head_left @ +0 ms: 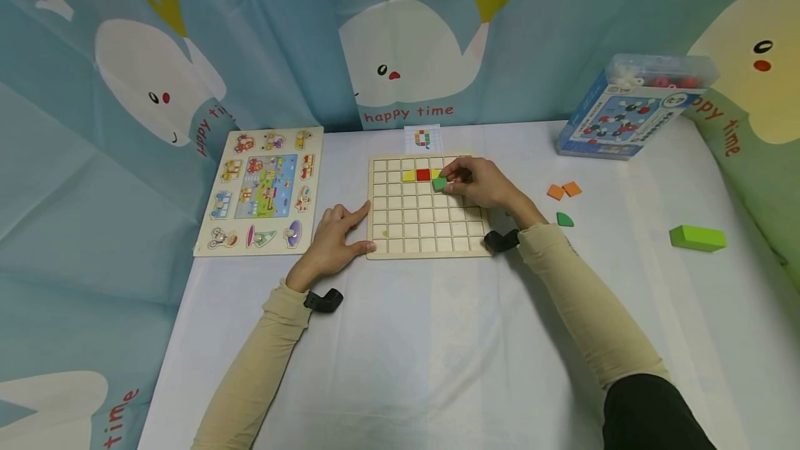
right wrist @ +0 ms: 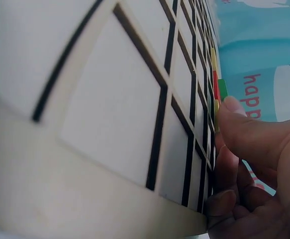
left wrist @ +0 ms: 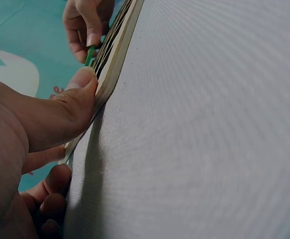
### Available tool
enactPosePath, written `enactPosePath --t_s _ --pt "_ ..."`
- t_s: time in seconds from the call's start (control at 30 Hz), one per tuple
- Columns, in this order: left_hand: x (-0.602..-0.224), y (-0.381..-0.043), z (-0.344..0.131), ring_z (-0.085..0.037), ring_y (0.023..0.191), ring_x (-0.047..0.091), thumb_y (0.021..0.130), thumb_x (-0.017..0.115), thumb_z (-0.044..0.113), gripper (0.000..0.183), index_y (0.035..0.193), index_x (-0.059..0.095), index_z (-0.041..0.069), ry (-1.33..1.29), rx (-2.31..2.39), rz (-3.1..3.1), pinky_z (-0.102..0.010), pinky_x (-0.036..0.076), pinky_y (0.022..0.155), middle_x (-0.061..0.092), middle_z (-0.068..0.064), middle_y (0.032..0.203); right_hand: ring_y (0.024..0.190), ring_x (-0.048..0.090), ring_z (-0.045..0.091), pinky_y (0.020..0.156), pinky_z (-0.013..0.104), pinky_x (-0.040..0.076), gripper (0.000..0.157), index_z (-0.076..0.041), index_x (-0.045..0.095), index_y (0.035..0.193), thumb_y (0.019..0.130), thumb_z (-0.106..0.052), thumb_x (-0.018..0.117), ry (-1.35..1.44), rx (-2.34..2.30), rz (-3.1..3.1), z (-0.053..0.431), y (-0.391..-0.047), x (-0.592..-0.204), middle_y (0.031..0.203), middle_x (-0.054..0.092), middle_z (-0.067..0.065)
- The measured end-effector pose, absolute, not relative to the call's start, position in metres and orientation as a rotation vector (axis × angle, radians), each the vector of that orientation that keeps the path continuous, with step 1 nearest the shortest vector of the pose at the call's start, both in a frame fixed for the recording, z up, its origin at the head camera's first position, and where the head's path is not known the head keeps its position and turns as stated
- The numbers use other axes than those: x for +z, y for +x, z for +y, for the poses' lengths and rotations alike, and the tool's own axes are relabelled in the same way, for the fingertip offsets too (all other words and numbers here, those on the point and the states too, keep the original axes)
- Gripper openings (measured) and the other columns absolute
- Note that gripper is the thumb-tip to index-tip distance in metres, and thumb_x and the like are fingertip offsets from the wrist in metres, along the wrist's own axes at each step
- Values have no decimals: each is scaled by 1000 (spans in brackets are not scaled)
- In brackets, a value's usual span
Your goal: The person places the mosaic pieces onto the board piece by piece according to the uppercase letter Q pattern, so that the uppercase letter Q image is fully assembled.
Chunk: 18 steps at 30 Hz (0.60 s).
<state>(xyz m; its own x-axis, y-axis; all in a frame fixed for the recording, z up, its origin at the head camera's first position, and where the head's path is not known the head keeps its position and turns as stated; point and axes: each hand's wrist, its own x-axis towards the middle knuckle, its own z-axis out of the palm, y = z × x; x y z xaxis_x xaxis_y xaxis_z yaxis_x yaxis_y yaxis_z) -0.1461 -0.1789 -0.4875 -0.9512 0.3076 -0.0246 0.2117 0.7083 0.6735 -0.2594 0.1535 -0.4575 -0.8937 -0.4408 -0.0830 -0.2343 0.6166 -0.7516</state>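
A wooden grid board (head_left: 431, 255) lies on the white table. My right hand (head_left: 484, 182) pinches a small green tile (head_left: 440, 184) between thumb and fingers, close over the board's upper rows. In that part of the grid are a red square tile (head_left: 423, 175) and a yellow tile (head_left: 409, 176) on its left. Another yellow tile (head_left: 435, 173) at the red one's right is partly hidden by the hand. My left hand (head_left: 334, 238) touches the board's left edge, thumb and index finger spread apart. In the left wrist view its thumb (left wrist: 77, 97) presses against the rim.
Behind the board lies a small pattern card (head_left: 423, 139). A picture puzzle board (head_left: 310, 193) is at left. To the right are two orange pieces (head_left: 555, 192), a rounded green piece (head_left: 564, 219) and a light-green block (head_left: 698, 238). A blue box (head_left: 625, 117) stands at the back right.
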Motion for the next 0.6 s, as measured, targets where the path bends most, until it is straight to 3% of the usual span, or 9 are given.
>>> enactPosePath --t_s 0.6 --pt "-486 -145 -179 -23 95 33 91 86 28 85 163 43 13 445 1081 2776 -35 28 84 42 -7 99 94 58 24 86 33 45 26 -4 74 116 92 -12 83 -588 -1122 2608 153 -260 -458 104 66 13"
